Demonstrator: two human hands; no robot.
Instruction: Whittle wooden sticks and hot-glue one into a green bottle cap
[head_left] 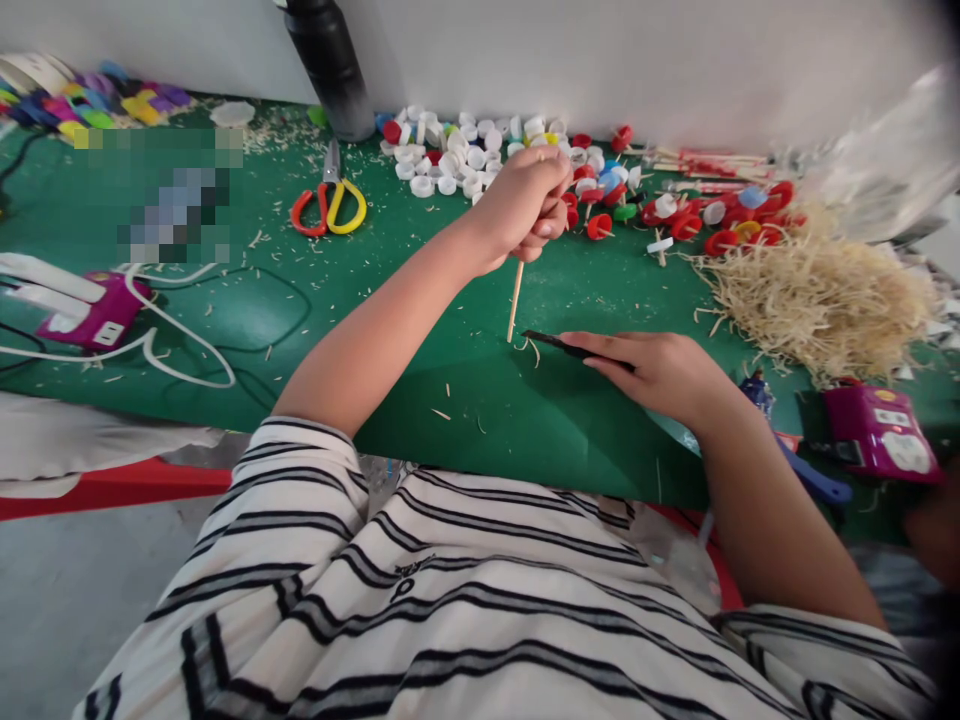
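Observation:
My left hand (529,205) is closed around the top of a thin wooden stick (514,302), holding it nearly upright with its lower tip on the green mat (450,400). My right hand (652,370) grips a dark blade (559,343) lying low over the mat, its point right beside the stick's lower tip. A few curled wood shavings (529,347) lie at that spot.
White, red and blue bottle caps (465,150) spread along the back, some on sticks. Scissors (330,200) lie left of them, a black bottle (330,65) behind. A heap of wood shavings (817,295) fills the right. Purple devices sit at the left (94,315) and right (881,430).

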